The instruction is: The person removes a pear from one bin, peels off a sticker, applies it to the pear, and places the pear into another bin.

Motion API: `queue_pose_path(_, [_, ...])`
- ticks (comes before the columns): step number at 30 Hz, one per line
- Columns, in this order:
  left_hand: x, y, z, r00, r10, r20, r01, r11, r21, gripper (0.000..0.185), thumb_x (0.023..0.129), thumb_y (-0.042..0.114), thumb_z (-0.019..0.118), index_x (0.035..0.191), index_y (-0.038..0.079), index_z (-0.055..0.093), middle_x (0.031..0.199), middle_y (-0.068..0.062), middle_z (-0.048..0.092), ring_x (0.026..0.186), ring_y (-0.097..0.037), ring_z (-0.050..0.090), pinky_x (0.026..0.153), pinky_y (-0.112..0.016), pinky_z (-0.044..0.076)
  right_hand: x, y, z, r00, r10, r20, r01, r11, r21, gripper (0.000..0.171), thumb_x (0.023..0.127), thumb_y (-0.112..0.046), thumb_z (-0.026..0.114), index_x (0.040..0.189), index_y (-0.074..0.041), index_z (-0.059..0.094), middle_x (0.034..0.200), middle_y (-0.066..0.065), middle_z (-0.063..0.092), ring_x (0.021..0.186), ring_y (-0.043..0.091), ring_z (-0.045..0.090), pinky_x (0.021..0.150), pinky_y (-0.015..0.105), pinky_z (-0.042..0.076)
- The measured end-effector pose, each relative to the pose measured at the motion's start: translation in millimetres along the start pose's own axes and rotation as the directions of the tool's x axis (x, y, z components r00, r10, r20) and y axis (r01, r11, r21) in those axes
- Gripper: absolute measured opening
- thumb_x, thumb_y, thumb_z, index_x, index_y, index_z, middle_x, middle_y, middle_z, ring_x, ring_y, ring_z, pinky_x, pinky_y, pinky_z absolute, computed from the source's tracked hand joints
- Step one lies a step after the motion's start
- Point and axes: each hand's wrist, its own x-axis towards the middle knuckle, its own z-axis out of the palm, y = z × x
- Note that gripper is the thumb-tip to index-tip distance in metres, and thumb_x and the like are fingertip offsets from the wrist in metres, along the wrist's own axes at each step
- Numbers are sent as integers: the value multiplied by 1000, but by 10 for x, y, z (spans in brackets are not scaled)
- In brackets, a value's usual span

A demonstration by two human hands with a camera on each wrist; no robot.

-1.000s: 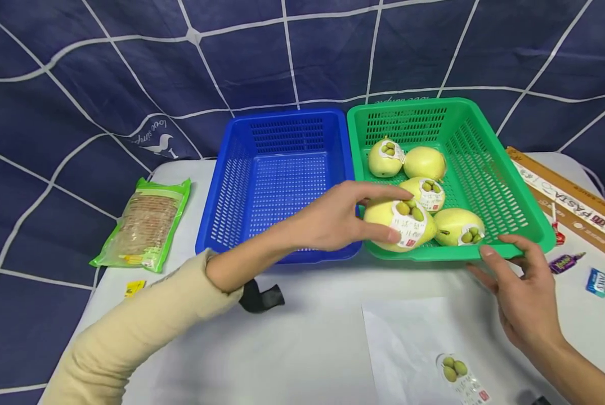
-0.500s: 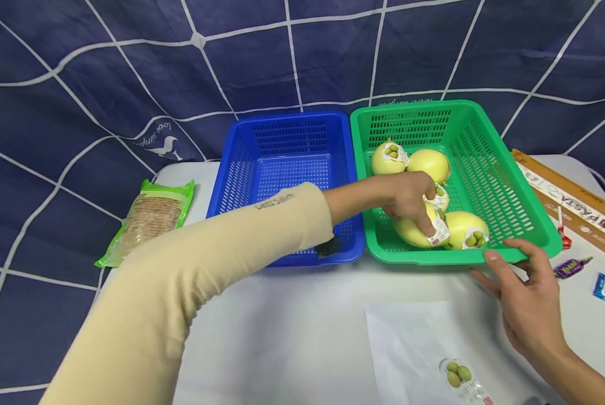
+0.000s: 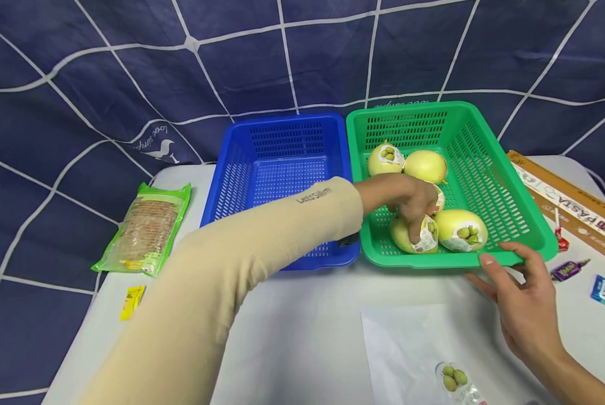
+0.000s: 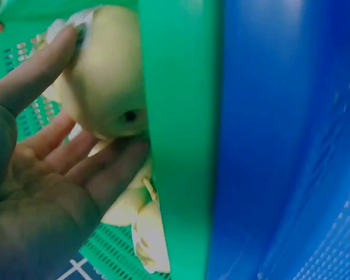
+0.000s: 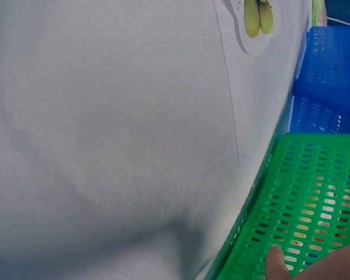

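In the head view my left hand (image 3: 411, 197) reaches into the green basket (image 3: 454, 260) and holds a yellow pear (image 3: 402, 233) at its near left corner. The left wrist view shows the thumb on one side of this pear and the fingers round its other side. A white label with green fruit printed on it is stuck to the pear. Beside it lies another labelled pear (image 3: 451, 222), and several more sit behind, one partly hidden by the hand. My right hand (image 3: 527, 301) grips the basket's near right rim, thumb on top and fingers at its edge.
A blue basket (image 3: 287, 118) adjoins the green one on the left. Farther left are a green-edged bread packet (image 3: 150, 222) and a yellow sachet (image 3: 131, 302). A pasta box (image 3: 576, 197), a red lollipop (image 3: 560, 239) and small packets lie right. White paper (image 3: 408, 343) with a label lies in front.
My left hand has carried the pear right and down into the green basket's near left part. The neighbouring pear has turned, its label now facing front. My right hand stays on the rim.
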Motion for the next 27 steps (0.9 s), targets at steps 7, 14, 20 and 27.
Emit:
queue_pose_path(7, [56,68,-31,991,-123,45,109,966,234,44,84,42,77,118,20,61,128,11,51,112,-9,50,92,-21,45,-13,4,24,1000,-11,12,10,1000,14,34,94,7,60,125,-4,50,119,13,35,87,12,68,70,31,56])
queue_pose_path(14, [109,155,-91,985,-169,12,167,979,116,60,84,33,78,135,19,51,137,6,50,120,-19,55,79,-26,53,-33,11,20,999,-36,-3,36,998,50,33,93,10,58,123,-3,51,118,17,34,84,14,70,68,32,57])
queue_pose_path(20, [81,47,-125,996,-84,-7,84,996,-8,36,84,23,79,114,24,58,113,9,51,103,-11,52,87,-31,51,-27,21,19,998,-53,18,52,998,40,34,94,10,58,125,-1,50,119,17,34,86,14,69,69,32,57])
queue_pose_path(27, [33,-113,-91,997,-16,-70,7,992,-130,32,84,13,79,109,19,60,109,8,54,97,-9,51,90,-31,50,-18,24,12,999,-44,17,43,999,28,35,94,9,58,126,-1,49,118,15,35,86,13,69,69,32,57])
